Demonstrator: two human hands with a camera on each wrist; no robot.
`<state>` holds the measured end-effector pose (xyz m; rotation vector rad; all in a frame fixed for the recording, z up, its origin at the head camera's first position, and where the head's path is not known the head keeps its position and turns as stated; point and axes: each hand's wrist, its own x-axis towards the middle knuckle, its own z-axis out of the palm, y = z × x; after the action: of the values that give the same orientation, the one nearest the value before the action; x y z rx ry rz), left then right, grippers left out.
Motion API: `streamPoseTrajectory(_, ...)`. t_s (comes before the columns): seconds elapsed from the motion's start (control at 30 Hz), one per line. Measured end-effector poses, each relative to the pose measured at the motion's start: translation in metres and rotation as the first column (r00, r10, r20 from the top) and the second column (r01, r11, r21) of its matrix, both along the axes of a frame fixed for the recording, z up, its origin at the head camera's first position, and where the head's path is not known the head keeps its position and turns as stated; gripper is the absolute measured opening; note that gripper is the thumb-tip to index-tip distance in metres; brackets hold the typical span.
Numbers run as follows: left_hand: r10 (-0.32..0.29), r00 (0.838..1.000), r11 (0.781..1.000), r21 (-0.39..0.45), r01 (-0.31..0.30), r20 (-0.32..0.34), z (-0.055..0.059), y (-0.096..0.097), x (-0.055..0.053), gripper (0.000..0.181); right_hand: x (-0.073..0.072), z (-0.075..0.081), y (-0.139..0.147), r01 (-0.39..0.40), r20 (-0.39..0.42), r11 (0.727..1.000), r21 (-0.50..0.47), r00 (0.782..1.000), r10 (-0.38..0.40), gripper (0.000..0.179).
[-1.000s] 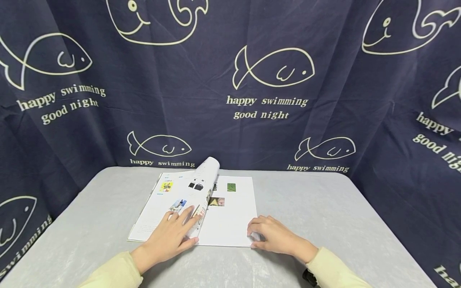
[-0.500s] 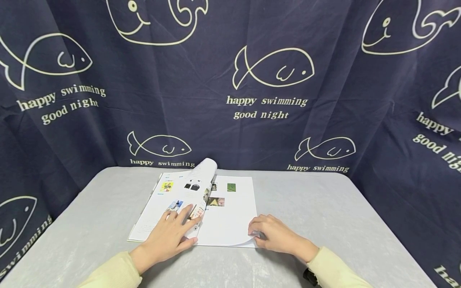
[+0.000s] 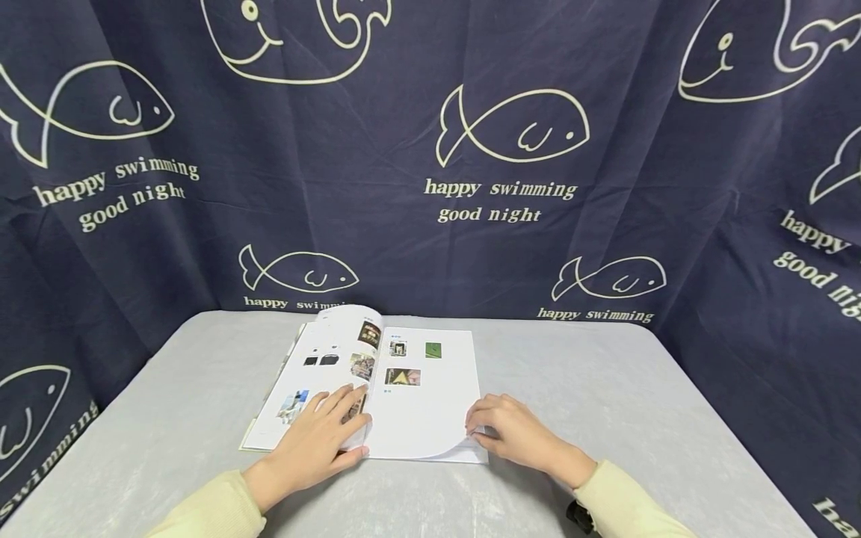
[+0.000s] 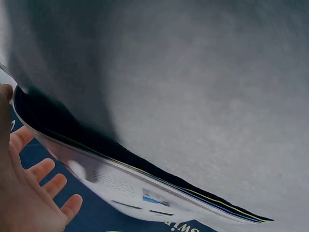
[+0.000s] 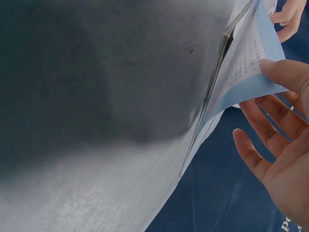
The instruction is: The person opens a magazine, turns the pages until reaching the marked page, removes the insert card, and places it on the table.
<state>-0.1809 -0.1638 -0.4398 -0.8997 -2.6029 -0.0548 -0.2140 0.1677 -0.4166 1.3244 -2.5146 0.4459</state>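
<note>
An open magazine [image 3: 424, 415] lies on the table, small colour pictures printed on its white pages. My left hand [image 3: 312, 441] rests on the left page [image 3: 321, 382] beside the spine, covering part of a picture; its fingers look straight in the left wrist view. At the lower right corner my right hand [image 3: 514, 433] pinches the right page, whose bottom edge curls up off the sheets below. In the right wrist view the thumb lies over that page [image 5: 248, 55], which has a light blue border, with the other fingers behind it.
The magazine stands on a grey cloth-covered table [image 3: 592, 388]. A dark blue curtain [image 3: 511, 269] with fish drawings and lettering hangs behind and at both sides. Something black shows under the right sleeve [image 3: 619, 501].
The page that stood curled near the spine has come down to the left, under my left hand. My right hand has lifted the right page's lower corner.
</note>
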Motion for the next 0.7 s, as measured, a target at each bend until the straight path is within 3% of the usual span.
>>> streamPoseTrajectory(0.17, 0.008, 1.0, 1.0, -0.017, -0.008, 0.01, -0.0005, 0.0002, 0.0003, 0.042, -0.001, 0.0012, -0.0002, 0.0, -0.03, 1.0, -0.025, 1.0, -0.001, 0.009)
streamPoseTrajectory(0.43, 0.007, 1.0, 0.999, -0.033, -0.008, -0.027, -0.0015, 0.0013, -0.0009, 0.046, -0.0024, 0.0018, -0.0011, -0.005, -0.088, 0.996, -0.086, 0.996, -0.002, 0.01)
streamPoseTrajectory(0.7, 0.045, 0.998, 0.999, -0.024, -0.043, 0.051, 0.0015, 0.0061, 0.0021, 0.056, -0.0037, 0.0068, -0.0044, 0.005, -0.113, 0.992, -0.129, 0.993, -0.02, 0.008)
